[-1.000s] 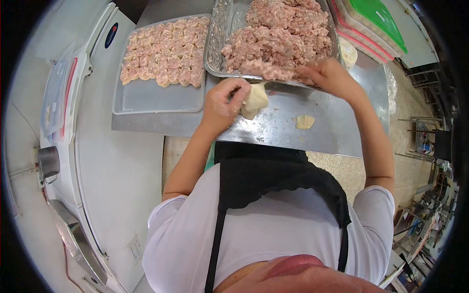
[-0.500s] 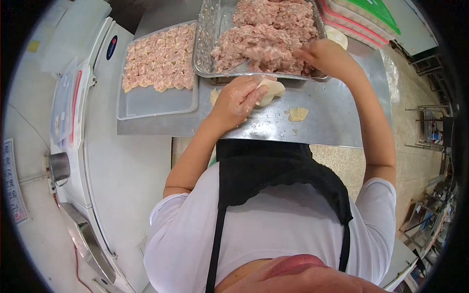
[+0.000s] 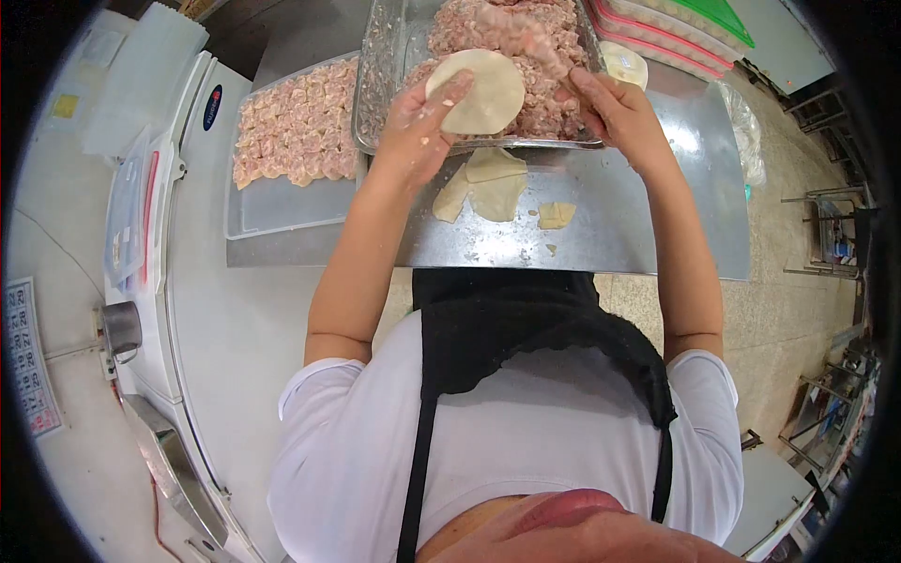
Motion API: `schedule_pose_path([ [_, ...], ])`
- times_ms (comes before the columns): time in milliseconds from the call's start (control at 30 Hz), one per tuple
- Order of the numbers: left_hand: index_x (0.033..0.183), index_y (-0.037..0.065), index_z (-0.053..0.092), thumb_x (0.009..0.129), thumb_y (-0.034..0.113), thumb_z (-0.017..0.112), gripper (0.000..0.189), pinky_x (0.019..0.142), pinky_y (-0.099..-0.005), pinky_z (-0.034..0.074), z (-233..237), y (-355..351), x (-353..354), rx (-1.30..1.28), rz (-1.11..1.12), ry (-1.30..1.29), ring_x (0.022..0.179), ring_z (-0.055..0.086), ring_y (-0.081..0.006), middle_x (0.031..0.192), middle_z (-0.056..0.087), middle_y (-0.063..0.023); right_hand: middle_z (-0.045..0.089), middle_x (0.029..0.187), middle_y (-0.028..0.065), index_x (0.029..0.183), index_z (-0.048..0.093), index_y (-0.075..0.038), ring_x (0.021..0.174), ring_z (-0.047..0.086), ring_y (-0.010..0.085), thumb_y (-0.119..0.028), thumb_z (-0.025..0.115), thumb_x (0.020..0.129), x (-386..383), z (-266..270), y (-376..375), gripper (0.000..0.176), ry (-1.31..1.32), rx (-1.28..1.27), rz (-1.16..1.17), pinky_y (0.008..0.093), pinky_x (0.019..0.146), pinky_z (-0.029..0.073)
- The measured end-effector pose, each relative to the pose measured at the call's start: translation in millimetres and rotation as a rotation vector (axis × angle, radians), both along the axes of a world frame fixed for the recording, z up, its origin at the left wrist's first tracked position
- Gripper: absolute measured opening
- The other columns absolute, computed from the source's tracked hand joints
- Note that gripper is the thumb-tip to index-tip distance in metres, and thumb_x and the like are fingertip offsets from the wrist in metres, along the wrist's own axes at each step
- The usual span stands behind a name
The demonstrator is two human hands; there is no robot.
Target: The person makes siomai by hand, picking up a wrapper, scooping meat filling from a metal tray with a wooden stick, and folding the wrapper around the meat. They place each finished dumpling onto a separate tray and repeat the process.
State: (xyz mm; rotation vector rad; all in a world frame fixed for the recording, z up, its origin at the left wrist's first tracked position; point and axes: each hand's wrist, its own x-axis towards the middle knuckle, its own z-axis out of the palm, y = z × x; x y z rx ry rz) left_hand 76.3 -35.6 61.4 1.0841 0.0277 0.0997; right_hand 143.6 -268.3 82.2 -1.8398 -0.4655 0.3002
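Observation:
My left hand (image 3: 418, 127) grips a round, flat dough wrapper (image 3: 488, 94) by its left edge, raised over the near rim of the metal tray (image 3: 385, 47). Pink minced meat (image 3: 460, 28) is heaped in that tray. My right hand (image 3: 615, 113), fingers closed, holds a thin utensil whose far end is covered by a lump of meat (image 3: 530, 42); its exact shape is hidden. Below the tray, torn dough pieces (image 3: 496, 192) and a smaller scrap (image 3: 557, 216) lie on the steel table (image 3: 610, 225). More round wrappers (image 3: 624, 66) sit beside the tray, near my right hand.
On the left, a clear plastic tray (image 3: 282, 214) carries tight rows of meat-filled dumplings (image 3: 296, 127). Lidded plastic boxes (image 3: 671, 33) are stacked at the back right. A white freezer-like cabinet (image 3: 244, 357) stands at the left, and a plastic bag (image 3: 741, 122) hangs by the right table edge.
My left hand has risen from the table to the tray, now with a flat wrapper instead of crumpled dough. Dough pieces lie where it was. My right hand has lifted meat from the heap.

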Motion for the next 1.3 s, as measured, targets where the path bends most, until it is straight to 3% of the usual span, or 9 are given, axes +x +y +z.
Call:
schedule_pose_path([
  [267,0.111,-0.004,0.054,0.098,0.035,0.046,0.042,0.094,-0.0416,0.048,7.3,-21.2,32.7,-0.554,0.097,-0.050,0.101,0.060,-0.0259,0.105,0.060,-0.0144,0.055,0.062,0.0043,0.107,0.068,-0.006,0.058,0.054,0.0163,-0.038,0.051,0.096,3.2,-37.3,39.1,0.038,-0.178,-0.135,-0.033,0.0310,0.056,0.042],
  [367,0.109,-0.005,0.053,0.099,0.050,0.029,0.061,0.100,-0.0478,0.041,6.7,0.3,29.3,-0.802,0.116,0.079,0.103,0.055,-0.0304,0.100,0.057,-0.0164,0.055,0.066,0.0076,0.092,0.067,-0.004,0.059,0.053,0.0233,-0.035,0.055,0.094,12.5,-46.6,31.4,0.034,-0.700,-0.133,0.012,0.0328,0.056,0.041],
  [433,0.135,-0.005,0.032,0.097,0.056,0.021,0.073,0.108,-0.0518,0.031,-14.9,23.2,31.8,-0.825,0.235,0.038,0.125,0.040,-0.0368,0.133,0.041,-0.0225,0.064,0.077,0.0202,0.094,0.069,-0.003,0.076,0.063,0.0368,-0.041,0.056,0.091,21.5,-22.0,12.7,0.040,-0.855,-0.547,0.152,0.0433,0.065,0.049],
  [667,0.126,-0.002,0.047,0.102,0.038,0.023,0.053,0.100,-0.0462,0.041,-21.2,60.8,33.4,-0.669,0.422,-0.094,0.110,0.053,-0.0299,0.120,0.053,-0.0156,0.065,0.075,0.0181,0.078,0.067,0.000,0.071,0.064,0.0365,-0.043,0.051,0.092,49.0,-32.4,38.5,0.048,-0.862,-1.095,0.390,0.0452,0.063,0.050],
  [900,0.118,0.001,0.054,0.099,0.025,0.032,0.037,0.094,-0.0402,0.046,-37.4,61.5,29.9,-0.517,0.450,0.016,0.105,0.055,-0.0261,0.110,0.057,-0.0134,0.063,0.067,0.0166,0.097,0.070,-0.007,0.062,0.061,0.0317,-0.037,0.052,0.094,28.9,-6.9,32.8,0.036,-0.227,-0.565,0.343,0.0410,0.062,0.048],
  [967,0.117,0.003,0.054,0.099,0.035,0.034,0.041,0.095,-0.0467,0.044,-44.1,50.9,38.9,-0.771,0.159,-0.033,0.104,0.055,-0.0275,0.105,0.059,-0.0125,0.062,0.066,0.0158,0.101,0.070,-0.007,0.062,0.061,0.0310,-0.036,0.053,0.094,23.9,-4.2,37.9,0.035,-0.093,-0.521,0.219,0.0407,0.063,0.048],
  [1133,0.131,0.003,0.041,0.094,0.061,0.030,0.070,0.108,-0.0615,0.024,4.1,20.9,24.3,-0.812,0.150,0.004,0.131,0.033,-0.0403,0.136,0.039,-0.0217,0.053,0.066,0.0095,0.101,0.069,-0.007,0.059,0.055,0.0164,-0.031,0.055,0.095,12.8,-28.1,59.9,0.028,-0.535,-0.290,0.203,0.0341,0.056,0.044],
  [1233,0.127,0.003,0.045,0.093,0.063,0.030,0.071,0.107,-0.0614,0.025,-12.9,34.1,29.2,-0.805,0.174,0.051,0.127,0.036,-0.0406,0.134,0.038,-0.0214,0.059,0.075,0.0123,0.103,0.067,-0.010,0.067,0.062,0.0271,-0.027,0.055,0.093,17.5,8.0,40.2,0.023,-0.883,-0.781,0.246,0.0392,0.061,0.048],
  [1300,0.124,0.002,0.047,0.092,0.065,0.030,0.073,0.107,-0.0613,0.025,-21.9,37.2,33.3,-0.795,0.294,0.101,0.126,0.038,-0.0405,0.132,0.042,-0.0211,0.060,0.078,0.0132,0.104,0.067,-0.010,0.071,0.062,0.0306,-0.025,0.056,0.092,-3.2,17.3,50.4,0.022,-0.923,-0.694,0.174,0.0408,0.063,0.048],
])
